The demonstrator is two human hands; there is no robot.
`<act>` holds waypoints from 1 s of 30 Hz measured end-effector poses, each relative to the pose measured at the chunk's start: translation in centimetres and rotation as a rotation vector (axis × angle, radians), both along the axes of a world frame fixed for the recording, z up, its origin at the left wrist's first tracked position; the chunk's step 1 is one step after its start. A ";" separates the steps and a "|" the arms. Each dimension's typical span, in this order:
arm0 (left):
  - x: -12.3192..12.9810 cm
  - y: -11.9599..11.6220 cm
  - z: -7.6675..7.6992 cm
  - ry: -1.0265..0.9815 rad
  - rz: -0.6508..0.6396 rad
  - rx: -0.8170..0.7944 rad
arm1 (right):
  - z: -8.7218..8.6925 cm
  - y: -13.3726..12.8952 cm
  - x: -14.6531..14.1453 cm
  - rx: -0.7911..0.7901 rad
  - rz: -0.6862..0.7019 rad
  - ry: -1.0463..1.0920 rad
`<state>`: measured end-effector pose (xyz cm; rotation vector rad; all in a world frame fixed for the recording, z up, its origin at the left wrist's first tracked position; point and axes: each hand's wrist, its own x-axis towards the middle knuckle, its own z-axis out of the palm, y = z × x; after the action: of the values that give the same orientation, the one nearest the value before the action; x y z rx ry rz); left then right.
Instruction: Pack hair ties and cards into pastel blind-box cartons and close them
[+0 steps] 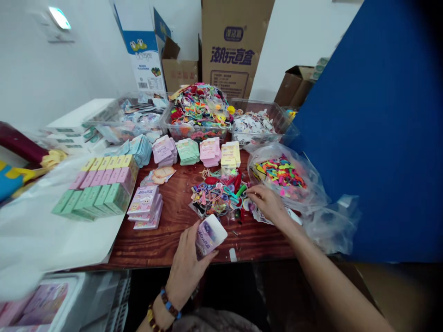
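The left hand (pixel 187 272) curls its fingers round a small lilac-and-white card box (pixel 210 236), held over a red-brown wooden table (pixel 166 244). The right hand (pixel 268 205), fingers spread, touches one tangled heap of multicoloured hair ties (pixel 216 198). A hard tug could drag loose ties toward the table's near edge. Behind stand three clear plastic tubs (pixel 180 131), and beside the right hand lies one clear plastic bag (pixel 311 193).

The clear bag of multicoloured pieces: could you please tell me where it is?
In the head view, the bag lies at the table's right edge, just past the right hand, beside the tangled hair ties.
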<state>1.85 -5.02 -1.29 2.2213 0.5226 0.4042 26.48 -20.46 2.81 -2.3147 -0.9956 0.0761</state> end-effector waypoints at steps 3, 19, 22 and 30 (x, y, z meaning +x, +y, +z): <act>-0.2 0.2 -0.3 -0.006 0.014 -0.011 | -0.2 1.3 4.0 -0.361 0.090 -0.170; 0.8 -0.3 0.1 -0.011 -0.026 -0.061 | 0.4 2.3 5.4 -0.664 0.248 -0.392; 0.9 -0.5 0.2 -0.021 -0.039 -0.051 | 0.6 3.2 5.4 -0.696 0.278 -0.399; 1.2 -0.1 0.2 0.028 0.035 0.019 | 2.9 0.4 4.6 -0.608 0.249 -0.380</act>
<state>3.04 -5.13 -1.08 2.2415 0.5757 0.3982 31.04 -20.05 5.68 -2.7971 -1.6337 0.0430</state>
